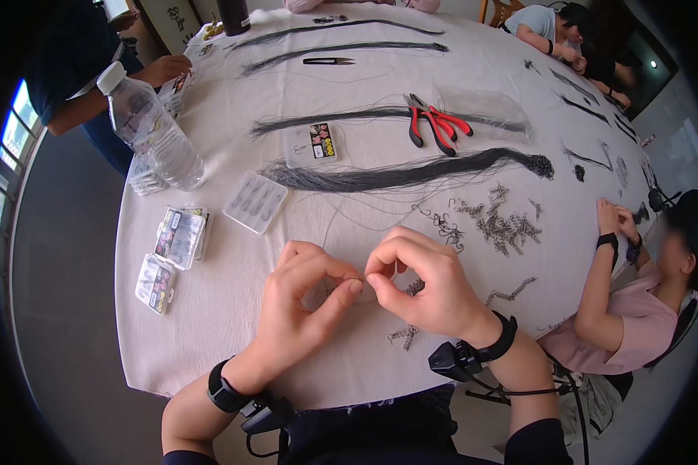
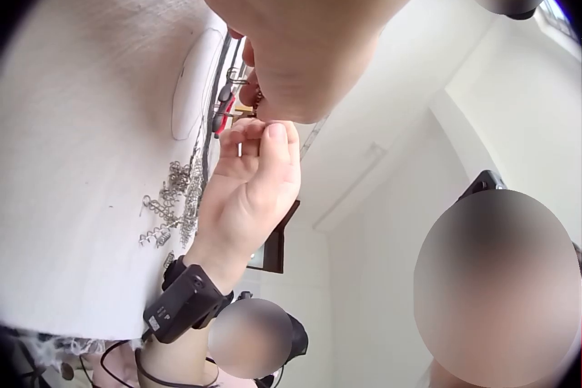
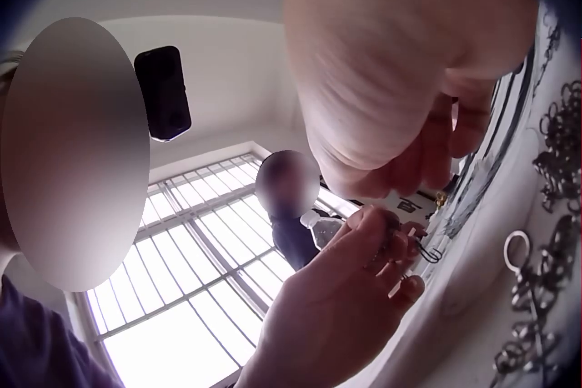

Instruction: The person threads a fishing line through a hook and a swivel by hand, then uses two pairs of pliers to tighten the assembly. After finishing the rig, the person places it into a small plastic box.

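My left hand (image 1: 298,306) and right hand (image 1: 430,287) meet fingertip to fingertip above the cloth near the table's front. Beside the left hand's curled fingers (image 3: 391,251), a small dark hook (image 3: 430,253) shows in the right wrist view; the left thumb and index pinch it. The right thumb and index pinch a thin line, barely visible between the hands. Part of that grip is hidden behind the hand in both wrist views. Below and beside the right hand lie coiled metal hook chains (image 1: 406,336).
Dark line bundles (image 1: 395,174) cross the table, with red-handled pliers (image 1: 438,124) and black snips (image 1: 329,60) among them. More hooks (image 1: 504,221) lie right. Plastic boxes (image 1: 256,203) and a bottle (image 1: 151,132) stand left. Other people sit or stand around the edge.
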Demonstrator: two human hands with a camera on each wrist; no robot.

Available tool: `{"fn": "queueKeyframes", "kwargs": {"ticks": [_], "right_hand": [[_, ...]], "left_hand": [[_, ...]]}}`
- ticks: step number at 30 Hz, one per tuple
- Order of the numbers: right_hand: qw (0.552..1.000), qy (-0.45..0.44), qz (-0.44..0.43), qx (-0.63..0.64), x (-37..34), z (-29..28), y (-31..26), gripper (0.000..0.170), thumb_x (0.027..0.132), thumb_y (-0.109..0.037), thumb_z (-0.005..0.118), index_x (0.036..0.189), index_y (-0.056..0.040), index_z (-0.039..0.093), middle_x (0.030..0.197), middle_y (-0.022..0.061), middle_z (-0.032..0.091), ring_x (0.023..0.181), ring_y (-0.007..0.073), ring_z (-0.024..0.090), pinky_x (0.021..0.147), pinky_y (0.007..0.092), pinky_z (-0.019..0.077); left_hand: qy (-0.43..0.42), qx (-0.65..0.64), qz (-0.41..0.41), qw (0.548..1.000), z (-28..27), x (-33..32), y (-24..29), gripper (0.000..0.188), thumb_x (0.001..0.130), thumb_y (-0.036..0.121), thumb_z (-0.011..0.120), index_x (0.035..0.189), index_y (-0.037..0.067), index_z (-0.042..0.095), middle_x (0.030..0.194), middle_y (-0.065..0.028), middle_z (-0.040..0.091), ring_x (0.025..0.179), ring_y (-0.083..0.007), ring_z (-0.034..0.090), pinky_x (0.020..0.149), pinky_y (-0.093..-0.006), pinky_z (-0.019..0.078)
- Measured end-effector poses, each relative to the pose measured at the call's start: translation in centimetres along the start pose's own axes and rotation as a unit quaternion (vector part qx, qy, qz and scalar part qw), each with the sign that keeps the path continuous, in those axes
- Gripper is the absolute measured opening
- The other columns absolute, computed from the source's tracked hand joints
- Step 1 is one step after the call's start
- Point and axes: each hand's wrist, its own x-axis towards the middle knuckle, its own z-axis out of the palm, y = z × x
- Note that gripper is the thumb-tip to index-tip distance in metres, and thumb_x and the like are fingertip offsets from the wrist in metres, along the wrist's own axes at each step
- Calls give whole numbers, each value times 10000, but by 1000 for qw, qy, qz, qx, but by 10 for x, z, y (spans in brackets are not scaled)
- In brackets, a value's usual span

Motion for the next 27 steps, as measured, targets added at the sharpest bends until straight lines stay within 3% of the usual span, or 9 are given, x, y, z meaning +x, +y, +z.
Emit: {"fn": "queueKeyframes", "kwargs": {"ticks": [1,7,12,19,27], "right_hand": [[1000,9,1,12,0,0,0,105,810,30,717,878,-21,654,839,49,641,733,155,624,645,285,481],[998,5,-47,-46,1,-2,3,132,771,40,739,880,-22,700,829,58,659,742,175,644,645,289,498],[998,-7,-37,-47,1,1,5,133,762,49,723,861,-22,670,819,52,641,730,171,639,639,283,499],[1000,-15,5,0,0,3,6,127,790,38,672,862,-29,592,821,44,593,711,146,610,633,279,487],[999,-7,29,27,0,4,6,102,808,20,662,861,-32,592,826,33,596,703,135,572,651,277,467]], "left_hand": [[-1,2,1,1000,0,0,0,83,810,58,768,881,60,726,803,-35,678,860,-233,554,797,-344,463],[-7,47,17,999,-2,1,3,105,786,43,762,881,59,722,803,-35,667,854,-238,554,793,-346,465],[-15,78,30,996,0,0,4,125,764,31,761,879,60,722,806,-39,661,855,-247,553,783,-349,466],[-15,45,16,999,0,0,4,99,801,45,764,889,58,719,824,-37,671,866,-247,554,786,-347,464],[2,-17,-21,1000,2,-2,0,68,831,67,755,879,63,707,846,-27,689,872,-233,563,804,-347,464]]}}
